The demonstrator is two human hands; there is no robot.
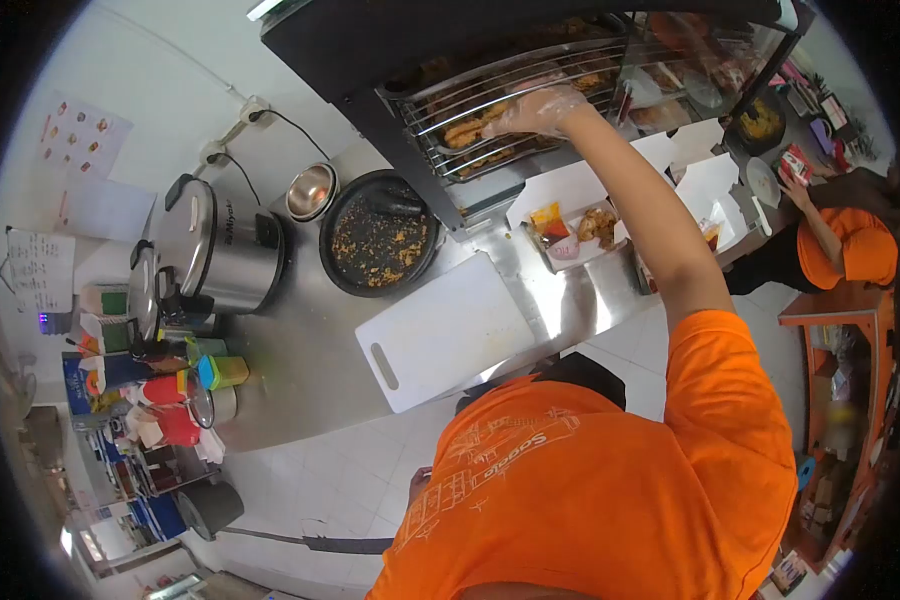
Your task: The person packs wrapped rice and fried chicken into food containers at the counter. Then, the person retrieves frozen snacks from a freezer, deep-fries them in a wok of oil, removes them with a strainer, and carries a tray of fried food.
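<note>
My right hand, in a clear plastic glove, reaches into the heated display cabinet. Its fingers are bent together at the end of a long piece of fried chicken on the wire rack; the glove hides part of the grip. Below the cabinet, an open white box holds a fried piece and sauce packets. My left hand hangs low beside my orange shirt, mostly covered, its fingers hard to make out.
A white cutting board lies on the steel counter. Behind it are a black pan of crumbs, metal bowls and a large cooker. At right, a co-worker in orange holds a red packet.
</note>
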